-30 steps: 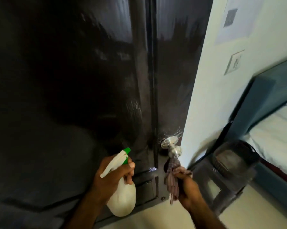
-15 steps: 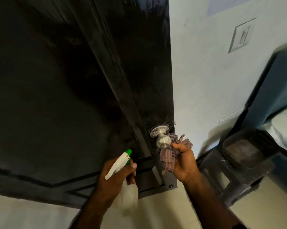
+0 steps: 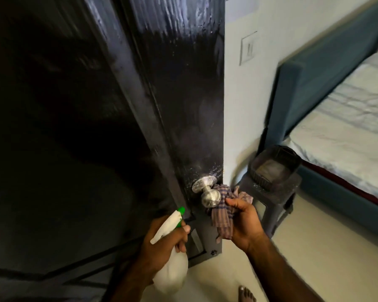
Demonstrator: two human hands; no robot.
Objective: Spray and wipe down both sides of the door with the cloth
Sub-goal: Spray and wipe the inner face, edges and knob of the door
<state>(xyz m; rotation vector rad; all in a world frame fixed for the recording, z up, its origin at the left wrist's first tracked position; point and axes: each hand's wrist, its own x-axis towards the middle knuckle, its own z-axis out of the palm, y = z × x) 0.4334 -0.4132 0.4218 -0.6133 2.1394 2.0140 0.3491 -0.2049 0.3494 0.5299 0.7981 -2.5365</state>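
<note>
Here the cloth (image 3: 224, 211) bunches in the right hand's (image 3: 244, 223) fingers (image 3: 232, 201), touching the knob (image 3: 211, 198).

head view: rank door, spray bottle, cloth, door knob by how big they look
1. door
2. spray bottle
3. cloth, close to the bottle, partly hidden in the hand
4. door knob

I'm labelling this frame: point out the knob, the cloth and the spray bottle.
knob (image 3: 210, 197): head view, on its round metal end.
cloth (image 3: 221, 221): head view, on the hanging striped part.
spray bottle (image 3: 172, 272): head view, on its white body.
</note>
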